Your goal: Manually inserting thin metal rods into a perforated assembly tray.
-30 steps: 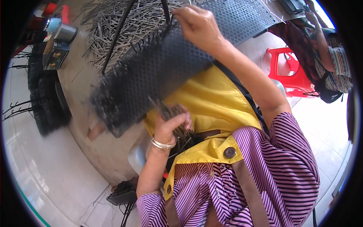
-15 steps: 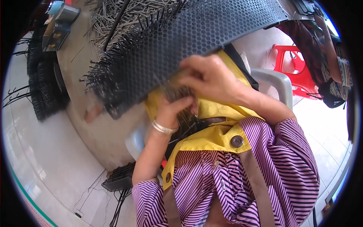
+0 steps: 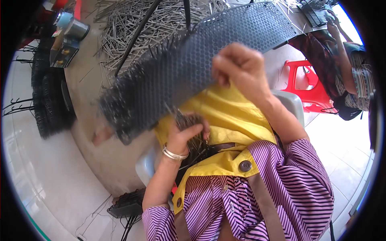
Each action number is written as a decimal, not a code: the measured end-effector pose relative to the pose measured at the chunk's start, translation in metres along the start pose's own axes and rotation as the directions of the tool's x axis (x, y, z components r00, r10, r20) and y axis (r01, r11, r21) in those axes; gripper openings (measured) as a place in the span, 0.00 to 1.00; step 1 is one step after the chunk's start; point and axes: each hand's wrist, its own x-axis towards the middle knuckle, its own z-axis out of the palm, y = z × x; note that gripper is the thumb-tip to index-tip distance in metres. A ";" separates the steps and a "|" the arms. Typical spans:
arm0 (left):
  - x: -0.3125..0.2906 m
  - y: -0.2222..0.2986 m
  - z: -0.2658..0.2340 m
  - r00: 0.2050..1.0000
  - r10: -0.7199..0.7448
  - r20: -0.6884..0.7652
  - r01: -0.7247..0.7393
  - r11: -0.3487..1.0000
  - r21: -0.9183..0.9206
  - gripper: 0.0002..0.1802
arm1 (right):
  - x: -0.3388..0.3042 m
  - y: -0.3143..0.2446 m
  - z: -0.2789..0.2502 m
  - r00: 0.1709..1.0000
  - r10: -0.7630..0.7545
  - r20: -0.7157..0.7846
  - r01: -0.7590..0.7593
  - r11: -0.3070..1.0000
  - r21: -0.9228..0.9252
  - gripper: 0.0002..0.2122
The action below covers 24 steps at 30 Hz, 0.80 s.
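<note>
My left hand, with a pale bracelet at its wrist, is closed round a bundle of thin dark rods above my lap. My right hand is raised over the front edge of a long dark perforated panel. Its fingers are curled together and smeared by motion, and whatever is between them cannot be made out. Many black rods stick up out of the panel's left half. The panel slants from near left to far right.
Grey strips lie heaped on the floor beyond the panel. Dark racks with hooks line the left wall near a box. A red stool stands at right, beside another person's arm. Yellow apron cloth covers my lap.
My right hand has moved up and to the right, away from my left hand. My left hand keeps its hold on the bundle. The view has shifted slightly, showing more of the strip heap.
</note>
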 end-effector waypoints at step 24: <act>0.000 -0.003 -0.001 0.994 -0.072 -0.084 0.064 0.994 -0.092 0.10 | 0.095 -0.028 -0.004 0.410 -0.787 0.460 0.887 0.227 -0.402 0.02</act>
